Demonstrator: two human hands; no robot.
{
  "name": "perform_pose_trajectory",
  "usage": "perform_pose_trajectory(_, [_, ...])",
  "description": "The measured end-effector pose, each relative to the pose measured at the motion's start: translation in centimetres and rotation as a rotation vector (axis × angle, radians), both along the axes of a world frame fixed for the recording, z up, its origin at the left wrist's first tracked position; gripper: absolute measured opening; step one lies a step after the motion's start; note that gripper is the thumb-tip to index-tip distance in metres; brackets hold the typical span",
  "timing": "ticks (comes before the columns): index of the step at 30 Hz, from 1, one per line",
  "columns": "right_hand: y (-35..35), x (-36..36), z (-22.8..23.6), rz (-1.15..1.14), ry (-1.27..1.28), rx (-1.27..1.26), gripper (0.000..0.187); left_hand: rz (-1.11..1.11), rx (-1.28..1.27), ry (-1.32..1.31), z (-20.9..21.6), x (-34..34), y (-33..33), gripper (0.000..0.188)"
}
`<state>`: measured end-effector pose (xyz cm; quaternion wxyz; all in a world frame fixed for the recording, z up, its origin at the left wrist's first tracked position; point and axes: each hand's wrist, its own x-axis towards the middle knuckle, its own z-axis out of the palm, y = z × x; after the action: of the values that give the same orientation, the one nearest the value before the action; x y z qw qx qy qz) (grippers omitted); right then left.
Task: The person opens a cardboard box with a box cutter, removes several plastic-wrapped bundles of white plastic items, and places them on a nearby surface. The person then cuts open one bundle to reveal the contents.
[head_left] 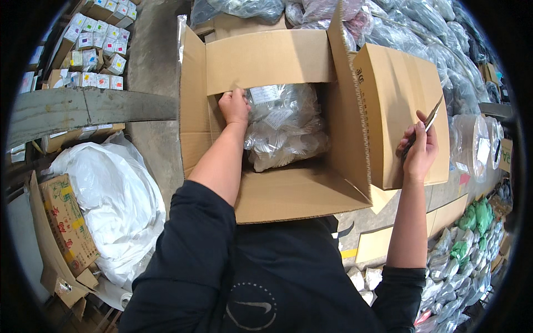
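An open cardboard box [288,197] stands right in front of me with its flaps raised. Inside lie clear plastic bags [286,139] of pale, ribbed items, with white labels on top. My left hand [235,105] reaches into the box at the far side, its fingers closed at the lower edge of the far flap [266,61], beside the bags. Out to the right, my right hand [419,152] is wrapped round a knife [430,117] with a dark handle, its pointed metal blade angled up and away. That hand is in front of a second cardboard box [397,94], next to the open one.
Large clear bags [416,33] are piled at the back right, more bags [452,266] at the lower right. White plastic sheeting [114,194] and a printed carton [68,222] lie left. A grey beam [100,111] crosses below several small labelled boxes [97,41].
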<state>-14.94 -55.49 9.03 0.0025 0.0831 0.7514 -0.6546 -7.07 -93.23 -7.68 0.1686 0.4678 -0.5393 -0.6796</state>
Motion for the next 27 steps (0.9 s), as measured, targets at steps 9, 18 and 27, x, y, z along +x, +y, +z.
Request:
perform_pose_trajectory(9, [-0.1, -0.2, -0.2, 0.004, 0.009, 0.022, 0.029, 0.095, -0.291, 0.264, 6.9, -5.5, -2.0, 0.047])
perform_pose_trajectory(18, [0.1, -0.1, -0.4, 0.012, 0.009, 0.026, 0.030, -0.250, -0.179, 0.322, 10.1, -9.7, -5.5, 0.043])
perform_pose_trajectory(27, [-0.2, -0.1, -0.1, 0.007, -0.013, 0.034, 0.029, -1.545, -1.453, -0.447, 3.3, -0.9, 5.2, 0.087])
